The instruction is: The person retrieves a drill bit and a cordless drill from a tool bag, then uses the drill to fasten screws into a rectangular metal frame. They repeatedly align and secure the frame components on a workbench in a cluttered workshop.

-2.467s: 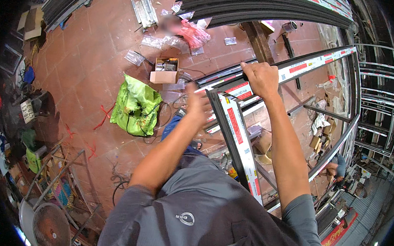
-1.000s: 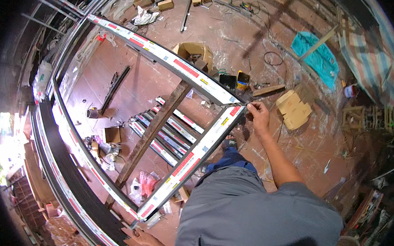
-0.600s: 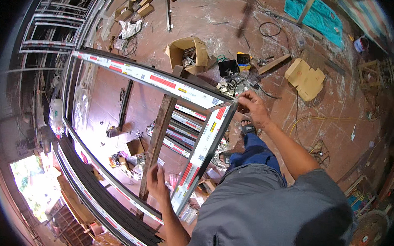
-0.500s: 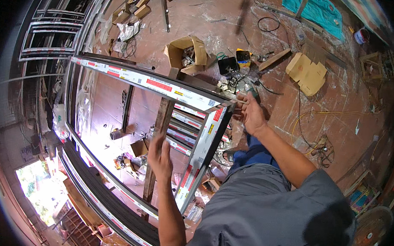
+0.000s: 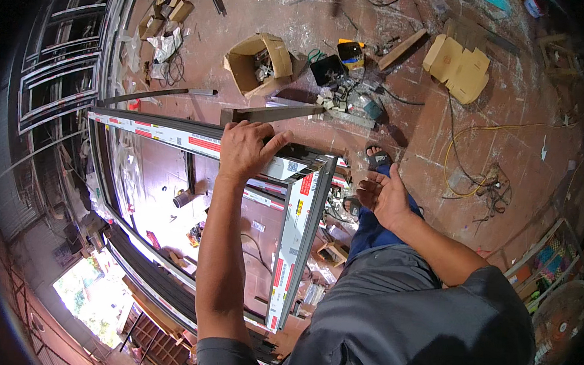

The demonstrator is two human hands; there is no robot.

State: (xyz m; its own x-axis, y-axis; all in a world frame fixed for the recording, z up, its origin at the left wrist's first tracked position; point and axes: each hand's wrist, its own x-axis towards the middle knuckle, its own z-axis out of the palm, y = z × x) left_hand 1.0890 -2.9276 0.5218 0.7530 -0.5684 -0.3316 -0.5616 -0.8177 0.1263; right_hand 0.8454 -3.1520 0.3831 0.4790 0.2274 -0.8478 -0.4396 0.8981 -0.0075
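"Gripping, as far as I can see: left hand (image 5: 246, 151) over the long bar (image 5: 191, 139) of a rectangular, dark-metal frame (image 5: 290, 239), fingers curled over the far edge. Fingertips hidden; how tight, cannot tell."

"And the right hand (image 5: 386, 198)?"

"Bare, palm up, fingers loosely spread, nothing held. Just beside the frame's near corner, not touching it."

"Where does the frame lie?"

"In front of the wearer, to the left. Left forearm covers a strip of its opening; far end runs into crowded stacked metal frames (image 5: 57, 81), dim, hard to separate. Glare washes out some floor. Round caged fan (image 5: 561, 326) partly lost at the dark rim."

"Materials?"

"Ridged black edges on the bars, white film with red patches over the faces. Square-ended brown beam (image 5: 279, 111), wood by its look, behind the long bar. Open cardboard box (image 5: 278, 51), scraps inside; flattened tan cardboard (image 5: 456, 65), lobed outline. Floor of reddish tiles (image 5: 403, 116), scuffed with pale dust."

"Changed since half a second ago?"

"Left hand was over the opening then; now on the bar. Right hand was at the corner; now clear, lower. Teal sheet (image 5: 495, 1) down to a sliver at the top edge."
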